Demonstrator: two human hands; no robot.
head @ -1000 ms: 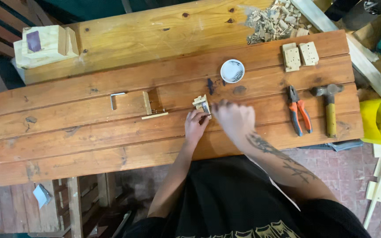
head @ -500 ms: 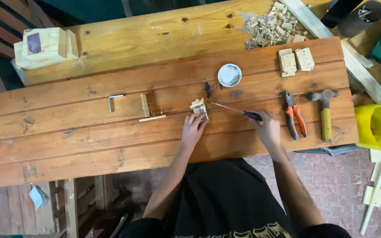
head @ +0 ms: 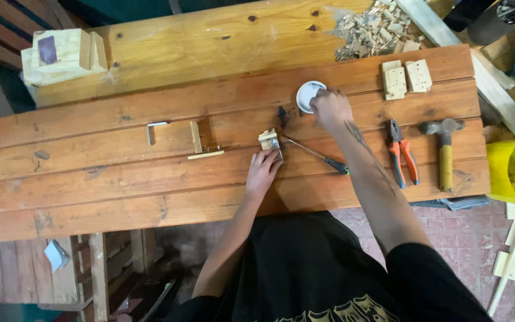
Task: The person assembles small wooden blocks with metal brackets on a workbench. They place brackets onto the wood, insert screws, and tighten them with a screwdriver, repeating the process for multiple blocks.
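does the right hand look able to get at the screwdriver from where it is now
Probably yes. The right hand is up at the small white dish, and the screwdriver lies loose on the bench just below it, with nothing on top of it or between them.

1. The left hand (head: 262, 172) lies palm down, its fingers pointing away from the body and pressed close together; whether they grip anything cannot be told.
2. The left forearm runs bare and nearly straight back from that hand toward the torso, elbow bent out a little to the left.
3. The right hand (head: 330, 110) reaches farther forward than the left, well apart from it, fingers curled downward (the fingertips are hidden beneath the knuckles).
4. The right forearm, tattooed along its length, stretches back diagonally to a black sleeve.
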